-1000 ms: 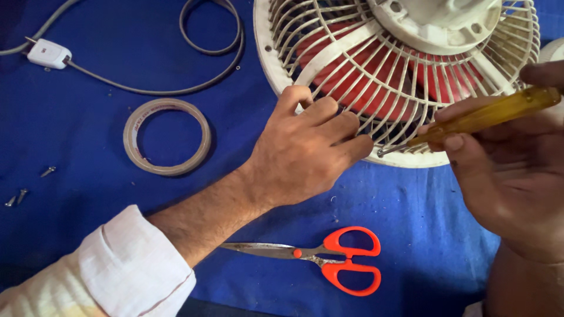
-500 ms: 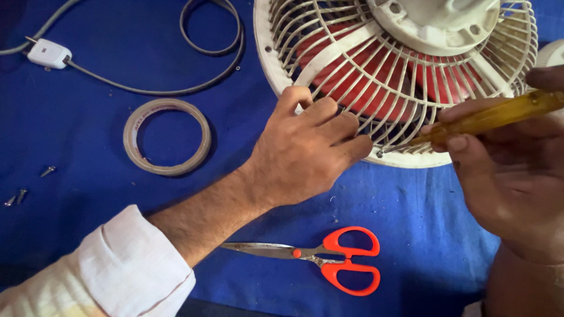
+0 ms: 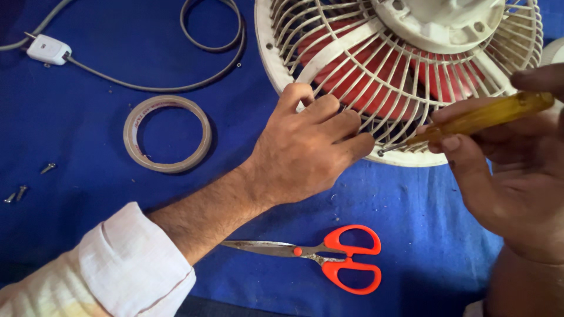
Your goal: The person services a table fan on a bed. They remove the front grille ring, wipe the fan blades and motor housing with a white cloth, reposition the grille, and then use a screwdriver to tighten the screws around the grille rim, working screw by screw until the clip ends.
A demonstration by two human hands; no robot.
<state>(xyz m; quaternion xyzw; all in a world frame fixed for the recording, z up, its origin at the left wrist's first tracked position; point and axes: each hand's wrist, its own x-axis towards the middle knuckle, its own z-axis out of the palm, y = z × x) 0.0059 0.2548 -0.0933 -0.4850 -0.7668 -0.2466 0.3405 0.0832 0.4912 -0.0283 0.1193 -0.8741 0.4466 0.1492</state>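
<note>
The fan [image 3: 405,70] lies flat on the blue-covered worktop [image 3: 106,70] at the top right, its cream grille facing up, red blades showing through the ribs and the round centre hub uppermost. The screwdriver [image 3: 487,116], with a yellow translucent handle, lies nearly level across the grille's lower right edge, its metal tip touching the rim of the grille. The right hand [image 3: 511,182] holds it: the thumb and fingers [image 3: 455,144] are pinched around the handle near the shaft, the rest of the hand curled under it. The left hand [image 3: 305,149] rests on the rim just beside the tip, fingers bent and close together, their ends pressed on the grille ribs, holding the fan steady; its arm comes in from the lower left in a white sleeve [image 3: 123,264].

As to progress, three loose screws [image 3: 48,168] lie at the left edge of the worktop, so some fastenings seem already out, while the grille is still seated on the fan and the tip is at work on the rim; whether a screw sits under it cannot be told.

Below the hands lie scissors [image 3: 335,261] with orange handles, shut. Left of the fan lies a tape roll [image 3: 167,134], and above it a grey cord [image 3: 194,64] loops away to a white plug [image 3: 48,49].
</note>
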